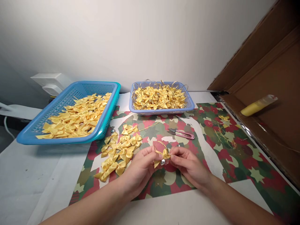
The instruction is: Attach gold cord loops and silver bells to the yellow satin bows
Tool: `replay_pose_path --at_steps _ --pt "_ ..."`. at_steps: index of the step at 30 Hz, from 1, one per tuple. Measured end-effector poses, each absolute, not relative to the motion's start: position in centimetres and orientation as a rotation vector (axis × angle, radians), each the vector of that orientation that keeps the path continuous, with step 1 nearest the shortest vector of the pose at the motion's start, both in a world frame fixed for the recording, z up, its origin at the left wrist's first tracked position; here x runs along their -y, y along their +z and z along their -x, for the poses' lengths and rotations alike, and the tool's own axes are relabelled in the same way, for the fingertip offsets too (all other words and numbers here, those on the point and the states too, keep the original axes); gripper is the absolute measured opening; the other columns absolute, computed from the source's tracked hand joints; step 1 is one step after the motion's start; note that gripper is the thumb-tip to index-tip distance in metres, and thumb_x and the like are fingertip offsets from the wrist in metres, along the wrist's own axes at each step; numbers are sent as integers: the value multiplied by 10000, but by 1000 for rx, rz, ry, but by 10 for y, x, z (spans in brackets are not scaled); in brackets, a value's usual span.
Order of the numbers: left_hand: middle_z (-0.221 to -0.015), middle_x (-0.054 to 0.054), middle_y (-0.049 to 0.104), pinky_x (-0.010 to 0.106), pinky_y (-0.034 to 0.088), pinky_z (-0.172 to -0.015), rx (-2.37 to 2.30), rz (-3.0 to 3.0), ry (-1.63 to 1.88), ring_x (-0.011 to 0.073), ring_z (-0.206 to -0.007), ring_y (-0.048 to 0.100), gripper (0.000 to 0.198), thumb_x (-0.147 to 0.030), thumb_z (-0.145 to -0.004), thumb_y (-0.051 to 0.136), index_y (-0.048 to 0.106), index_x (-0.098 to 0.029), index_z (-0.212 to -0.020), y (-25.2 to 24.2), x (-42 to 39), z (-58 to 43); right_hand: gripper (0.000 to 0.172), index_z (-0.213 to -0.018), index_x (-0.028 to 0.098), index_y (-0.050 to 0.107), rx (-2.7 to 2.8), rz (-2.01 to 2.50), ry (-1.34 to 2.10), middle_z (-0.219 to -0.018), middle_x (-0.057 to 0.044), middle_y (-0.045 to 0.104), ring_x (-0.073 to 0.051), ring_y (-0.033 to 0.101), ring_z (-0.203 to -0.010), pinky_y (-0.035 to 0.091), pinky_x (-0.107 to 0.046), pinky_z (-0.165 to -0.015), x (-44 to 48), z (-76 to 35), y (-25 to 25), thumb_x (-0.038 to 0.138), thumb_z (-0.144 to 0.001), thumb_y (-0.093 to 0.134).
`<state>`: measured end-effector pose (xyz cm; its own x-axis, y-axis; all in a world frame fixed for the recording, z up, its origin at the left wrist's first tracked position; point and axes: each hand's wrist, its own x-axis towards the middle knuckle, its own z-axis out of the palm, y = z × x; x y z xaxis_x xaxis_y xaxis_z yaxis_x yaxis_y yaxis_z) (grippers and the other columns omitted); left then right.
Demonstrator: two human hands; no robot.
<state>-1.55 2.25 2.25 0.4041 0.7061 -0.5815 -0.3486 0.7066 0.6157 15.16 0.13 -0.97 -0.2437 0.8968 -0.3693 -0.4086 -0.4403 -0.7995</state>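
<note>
Between my two hands is a yellow ribbon bow [166, 153] with a shiny silver bead at its middle and a thin gold cord loop standing up from it. My left hand [142, 165] pinches the bow's left side. At its right side, the thumb and fingertips of my right hand [188, 165] are closed on the bow. Several loose yellow bows [123, 150] lie in a group just left of my left hand. Pink-handled thread snips [184, 134] rest on the patterned sheet beyond my hands.
A blue basket [28, 132] of yellow bows stands at left, nested in a teal one. At the back, a periwinkle basket [161, 111] holds bows with gold loops. Thread scraps [223, 136] lie at right, near a cardboard box [264, 81] and a yellow tube [259, 105].
</note>
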Motion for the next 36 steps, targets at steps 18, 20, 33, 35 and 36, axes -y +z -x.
replay_pose_path --at_steps 18,20,33,35,36 --pt "-610 22 661 212 468 -578 -832 -209 584 116 -581 597 110 -110 -548 696 607 -129 -608 15 -23 19 131 -729 230 735 1025 978 1587 -698 22 566 -104 504 -683 404 -231 -657 -2 -155 -15 346 -771 777" --pt "-621 21 662 211 472 -590 -813 -216 591 111 -587 592 108 -109 -566 695 608 -132 -625 14 -23 19 134 -730 227 727 1057 1011 1548 -696 12 587 -120 523 -699 415 -246 -671 -2 -154 -14 345 -784 760" --pt "-737 -12 662 215 466 -695 -679 -394 699 106 -697 604 218 -69 -685 712 663 -219 -834 13 -25 21 150 -715 192 687 1103 1123 1477 -688 -2 632 -126 551 -679 448 -250 -664 1 -154 -3 310 -804 712" --pt "-764 3 676 217 466 -713 -694 -393 693 108 -713 608 208 -84 -654 757 701 -201 -817 12 -26 21 166 -703 187 685 1090 1133 1484 -679 0 625 -127 553 -676 453 -251 -664 -1 -154 -4 322 -792 723" --pt "-771 11 681 219 465 -717 -703 -386 680 112 -721 613 204 -94 -632 783 716 -192 -798 11 -27 22 174 -699 186 685 1080 1133 1497 -678 -1 626 -128 558 -676 457 -253 -663 -1 -154 -4 331 -787 727"
